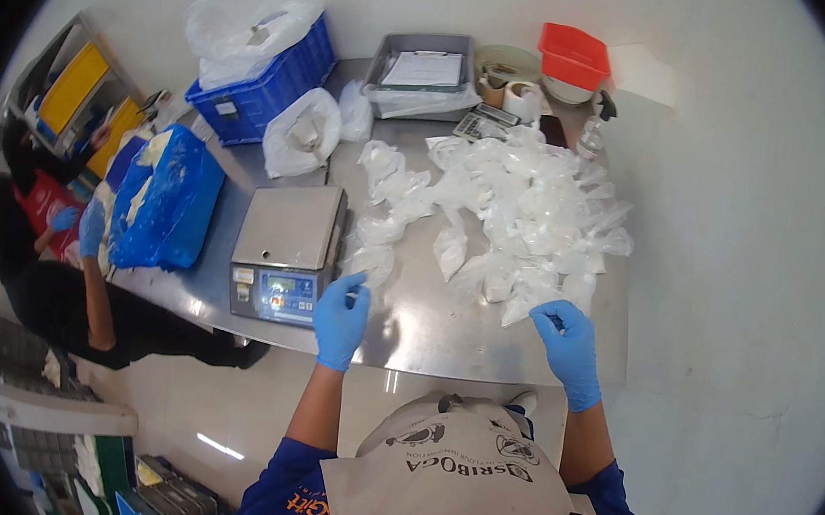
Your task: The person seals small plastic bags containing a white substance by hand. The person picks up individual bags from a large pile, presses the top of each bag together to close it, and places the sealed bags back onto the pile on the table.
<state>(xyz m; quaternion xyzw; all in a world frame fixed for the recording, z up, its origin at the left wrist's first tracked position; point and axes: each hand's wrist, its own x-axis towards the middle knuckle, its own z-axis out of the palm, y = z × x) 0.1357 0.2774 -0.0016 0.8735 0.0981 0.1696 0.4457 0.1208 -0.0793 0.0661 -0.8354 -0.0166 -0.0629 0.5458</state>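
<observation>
My left hand (338, 322), in a blue glove, has its fingers pinched at the lower end of a clear plastic bag (373, 259) beside the steel scale (288, 222). My right hand (569, 355), also gloved, has curled fingers on the corner of another small bag (525, 295) with white contents at the front of a large pile of similar bags (521, 198). A loose row of several bags runs back between the scale and the pile on the steel table (444, 344).
At the back stand a blue crate (249, 106), a grey tray (416, 101), a red container (572, 56), a calculator (483, 121) and a spray bottle (590, 136). Left are a blue-lined bin (167, 207) and co-workers (66, 296) with gloved hands. A wall borders the right.
</observation>
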